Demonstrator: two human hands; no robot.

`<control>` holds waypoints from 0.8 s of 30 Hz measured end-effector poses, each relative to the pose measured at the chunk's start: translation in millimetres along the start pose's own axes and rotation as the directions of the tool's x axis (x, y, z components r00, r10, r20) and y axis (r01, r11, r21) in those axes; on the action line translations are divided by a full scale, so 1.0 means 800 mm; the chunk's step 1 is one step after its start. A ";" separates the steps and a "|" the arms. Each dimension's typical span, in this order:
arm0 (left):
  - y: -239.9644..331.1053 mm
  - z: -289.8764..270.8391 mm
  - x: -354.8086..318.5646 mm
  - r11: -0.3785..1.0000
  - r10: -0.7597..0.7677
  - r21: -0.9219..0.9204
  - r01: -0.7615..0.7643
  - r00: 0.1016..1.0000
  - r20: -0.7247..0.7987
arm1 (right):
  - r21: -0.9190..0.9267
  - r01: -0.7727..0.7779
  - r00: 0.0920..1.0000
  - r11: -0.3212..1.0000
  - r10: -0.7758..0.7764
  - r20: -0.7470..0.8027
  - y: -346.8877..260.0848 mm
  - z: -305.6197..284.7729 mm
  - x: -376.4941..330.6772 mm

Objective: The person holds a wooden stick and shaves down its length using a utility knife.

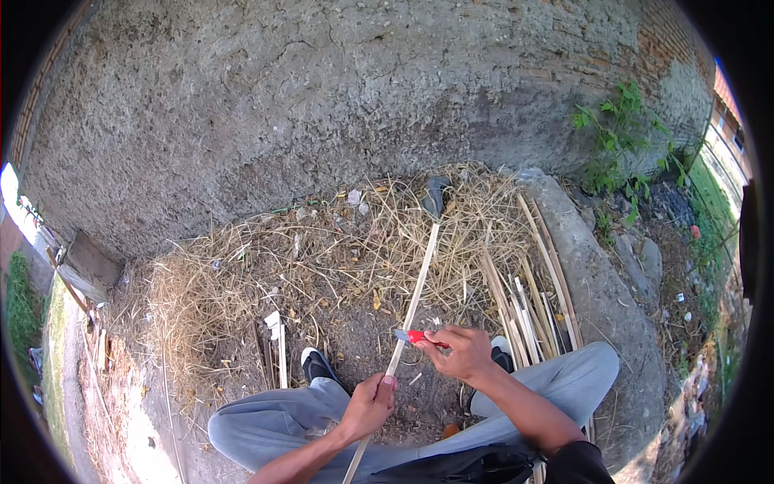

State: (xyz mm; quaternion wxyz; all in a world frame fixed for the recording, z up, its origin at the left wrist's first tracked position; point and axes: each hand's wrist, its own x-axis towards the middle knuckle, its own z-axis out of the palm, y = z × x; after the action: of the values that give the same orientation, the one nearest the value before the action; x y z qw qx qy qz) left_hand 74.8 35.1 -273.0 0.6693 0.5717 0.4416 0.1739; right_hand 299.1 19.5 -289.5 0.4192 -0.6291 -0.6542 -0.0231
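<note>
A long pale strip, looking like split bamboo or cane (420, 284), runs from near my lap away toward the wall. My left hand (372, 405) is wrapped round its nearer part, just above my legs. In my right hand (461, 352) is a red utility knife (417, 335); its blade lies against the strip, a little beyond the left hand. The strip's far end meets a dark grey object (436, 196) on the straw, which looks like a piece of cloth or a shoe.
Straw-like shavings (355, 258) litter the ground before me. Several more strips (528, 315) lie by my right leg, and a few short pieces (278, 339) by my left shoe (318, 365). A rough wall (339, 105) rises ahead; a leafy plant (621, 133) grows at its right.
</note>
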 end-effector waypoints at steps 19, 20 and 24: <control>0.008 -0.009 0.001 0.987 -0.160 0.028 0.158 0.983 0.093 | 0.095 -0.269 0.947 0.959 0.281 -0.153 0.049 -0.028 0.026; 0.003 -0.011 0.004 0.991 -0.132 -0.006 0.134 0.986 0.098 | 0.108 -0.205 0.969 0.973 0.218 -0.117 0.038 -0.023 0.023; -0.001 -0.015 0.011 0.989 -0.134 -0.044 0.138 0.987 0.086 | 0.089 -0.096 0.995 0.991 0.096 0.008 0.009 -0.015 0.006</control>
State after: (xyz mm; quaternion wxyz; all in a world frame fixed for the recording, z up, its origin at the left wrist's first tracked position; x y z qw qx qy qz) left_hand 70.0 48.5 -276.4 0.7113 0.5301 0.4470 0.1149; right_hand 311.7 18.1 -282.8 0.4463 -0.6406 -0.6243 0.0274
